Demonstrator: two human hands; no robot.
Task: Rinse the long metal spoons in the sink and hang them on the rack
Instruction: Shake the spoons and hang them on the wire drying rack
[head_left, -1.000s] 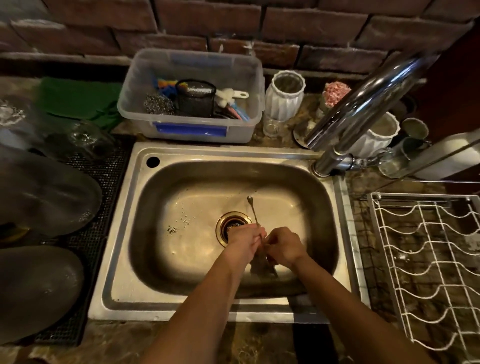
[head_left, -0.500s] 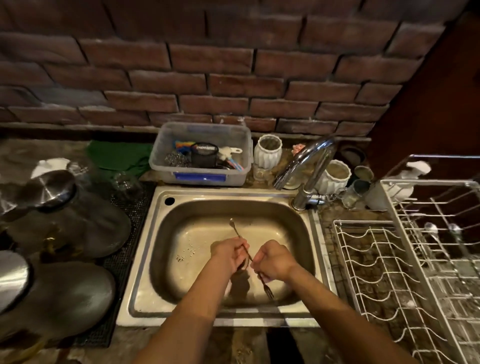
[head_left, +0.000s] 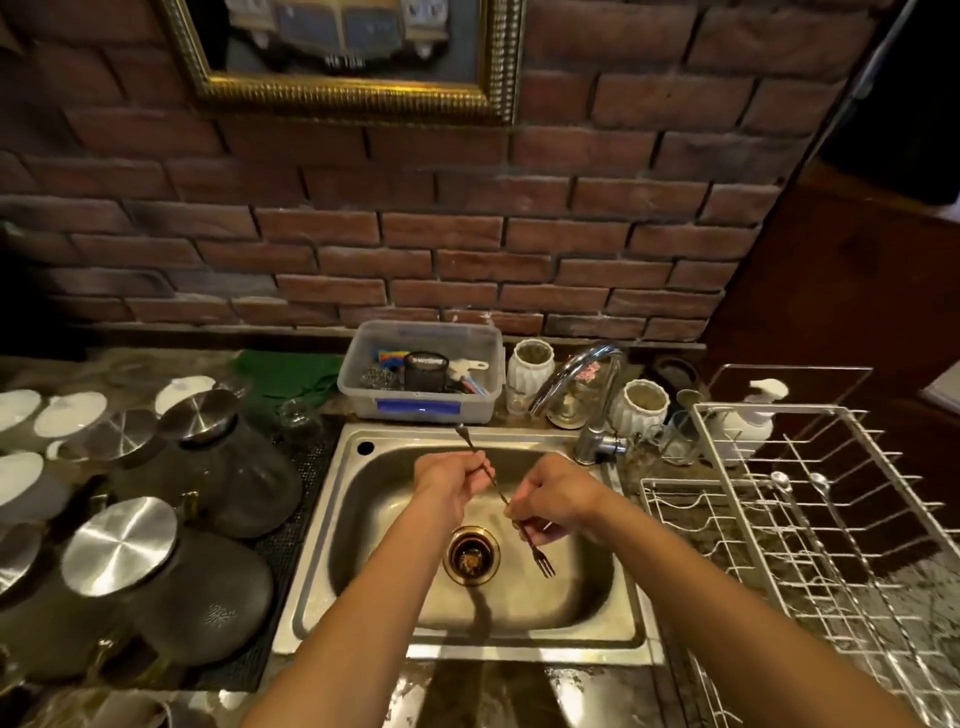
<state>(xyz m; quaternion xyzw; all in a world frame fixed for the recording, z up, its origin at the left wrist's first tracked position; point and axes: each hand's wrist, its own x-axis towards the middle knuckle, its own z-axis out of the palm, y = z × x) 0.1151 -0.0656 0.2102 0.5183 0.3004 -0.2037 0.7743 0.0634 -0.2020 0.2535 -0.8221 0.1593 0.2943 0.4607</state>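
Both my hands hold one long thin metal utensil (head_left: 497, 490) slantwise over the steel sink (head_left: 626, 613). Its far end is a small spoon bowl up by the sink's back rim, and its near end is a small fork hanging over the basin. My left hand (head_left: 451, 480) pinches the upper shaft. My right hand (head_left: 558, 496) grips the lower shaft above the fork end. Two long spoons (head_left: 826, 493) hang in the white wire rack (head_left: 779, 525) on the right. The tap (head_left: 587, 389) shows no running water.
A clear plastic tub (head_left: 422, 410) of scrubbers stands behind the sink, with two white ribbed pots (head_left: 530, 364) beside the tap. Dark glass jars with steel lids (head_left: 119, 548) and white lids crowd the left counter on a black mat. A soap pump (head_left: 753, 415) stands behind the rack.
The camera has tilted up and back, showing more wall and rack. My hands have lifted the utensil higher and moved apart along its shaft.
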